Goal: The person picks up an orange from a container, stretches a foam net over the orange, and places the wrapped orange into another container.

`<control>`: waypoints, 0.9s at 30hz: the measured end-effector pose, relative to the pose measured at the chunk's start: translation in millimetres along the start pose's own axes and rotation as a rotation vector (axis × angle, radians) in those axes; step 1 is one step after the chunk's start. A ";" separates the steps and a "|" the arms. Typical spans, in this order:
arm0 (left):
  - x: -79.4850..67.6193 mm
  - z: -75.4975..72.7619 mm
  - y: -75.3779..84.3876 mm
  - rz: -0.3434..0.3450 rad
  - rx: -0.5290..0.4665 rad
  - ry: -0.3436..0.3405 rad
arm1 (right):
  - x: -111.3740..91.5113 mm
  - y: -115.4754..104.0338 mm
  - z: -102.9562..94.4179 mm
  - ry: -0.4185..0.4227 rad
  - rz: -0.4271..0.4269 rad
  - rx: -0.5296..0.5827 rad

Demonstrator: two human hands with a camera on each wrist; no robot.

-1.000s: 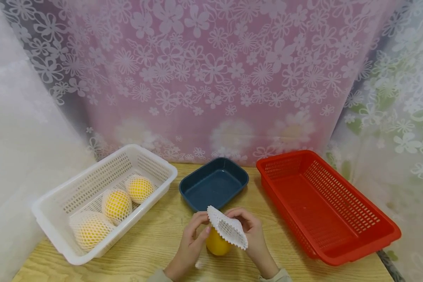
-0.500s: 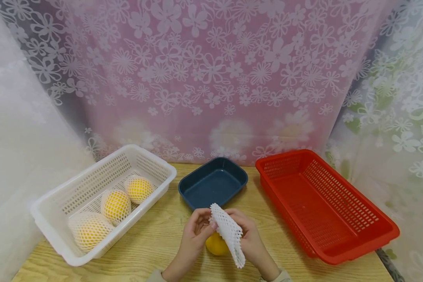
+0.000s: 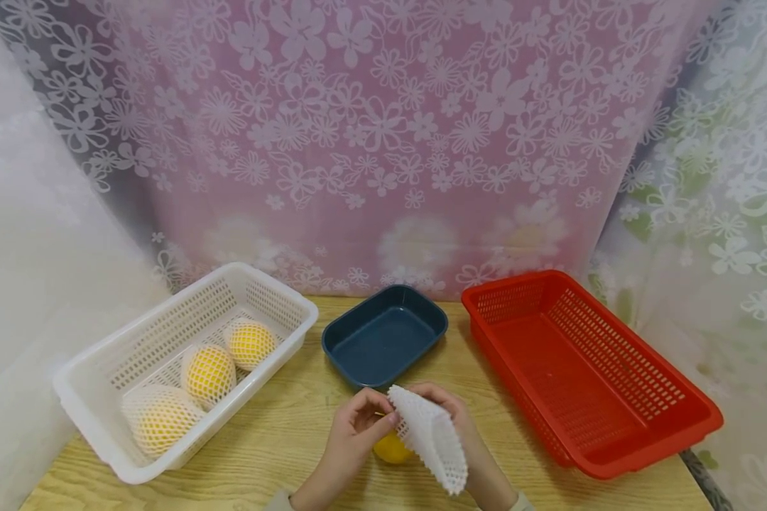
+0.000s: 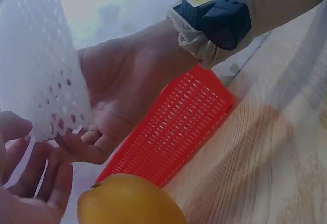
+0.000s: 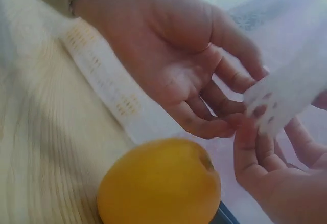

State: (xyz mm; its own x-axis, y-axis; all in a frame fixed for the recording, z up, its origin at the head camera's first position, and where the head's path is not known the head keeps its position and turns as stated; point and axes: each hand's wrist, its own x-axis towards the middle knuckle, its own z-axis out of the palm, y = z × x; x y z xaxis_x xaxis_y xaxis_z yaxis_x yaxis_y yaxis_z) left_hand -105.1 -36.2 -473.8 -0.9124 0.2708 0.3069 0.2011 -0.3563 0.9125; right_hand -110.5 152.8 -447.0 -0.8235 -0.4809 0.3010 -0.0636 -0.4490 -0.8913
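A white foam net sleeve (image 3: pixel 431 436) is held between my two hands, its mesh spread and tilted. My left hand (image 3: pixel 348 434) pinches its edge between thumb and fingers. The right hand (image 3: pixel 476 451) holds the other side, partly hidden behind the net in the head view; in the left wrist view its fingertips grip the net's lower edge. Beneath the hands stands a bare, smooth yellow mango (image 5: pixel 161 183), partly covered by the net in the head view. Neither hand is on the mango.
On the left, a white basket (image 3: pixel 281 358) contains yellow fruits (image 3: pixel 209 372) in foam nets. A dark blue tray (image 3: pixel 383 348) sits beyond the hands. To the right is a red basket (image 3: pixel 581 383). A floral curtain (image 3: pixel 383 142) hangs behind the wooden table (image 3: pixel 281 426).
The foam net has swung from lying across the mango's top to a flatter sheet tilted to the right. Both hands keep hold of it; the mango stays in place.
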 end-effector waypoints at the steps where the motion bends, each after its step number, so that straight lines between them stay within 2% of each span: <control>1: -0.1 -0.4 0.7 -0.002 -0.021 -0.005 | -0.9 0.4 -0.1 0.010 0.014 0.021; 3: -0.4 -1.3 2.1 -0.015 -0.084 -0.016 | -3.5 3.3 -2.0 0.037 0.033 0.057; 6: -1.6 -2.0 5.0 -0.045 -0.180 -0.028 | -4.4 4.4 -2.6 0.054 0.013 0.086; 9: -3.4 -2.3 8.7 -0.096 -0.264 -0.044 | -3.1 5.6 -6.3 0.056 -0.051 0.086; 13: -5.7 -3.5 13.5 -0.163 -0.412 -0.090 | 0.0 7.7 -16.7 0.000 -0.194 0.100; 16: -6.6 -5.7 15.3 -0.170 -0.579 -0.145 | -0.1 7.1 -20.9 -0.032 -0.208 0.126; 18: -6.2 -7.6 15.6 -0.150 -0.683 -0.193 | -2.0 4.4 -19.6 -0.023 -0.125 0.112; 21: -5.1 -10.6 16.7 -0.133 -0.811 -0.262 | -5.4 -1.1 -15.7 -0.013 0.069 0.114; 24: -3.9 -12.8 18.4 -0.152 -0.870 -0.294 | -7.4 -4.1 -14.1 -0.066 0.234 0.184; 27: -3.1 -13.9 19.3 -0.184 -0.880 -0.283 | -8.3 -4.7 -13.8 -0.155 0.299 0.255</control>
State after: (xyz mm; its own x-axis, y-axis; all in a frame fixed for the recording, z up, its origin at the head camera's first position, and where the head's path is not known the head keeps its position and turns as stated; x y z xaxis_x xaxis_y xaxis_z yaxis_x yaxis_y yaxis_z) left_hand -103.4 -56.3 -460.9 -0.7591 0.5562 0.3382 -0.3848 -0.8025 0.4560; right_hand -111.2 169.3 -450.0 -0.6885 -0.7173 0.1065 0.3233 -0.4350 -0.8404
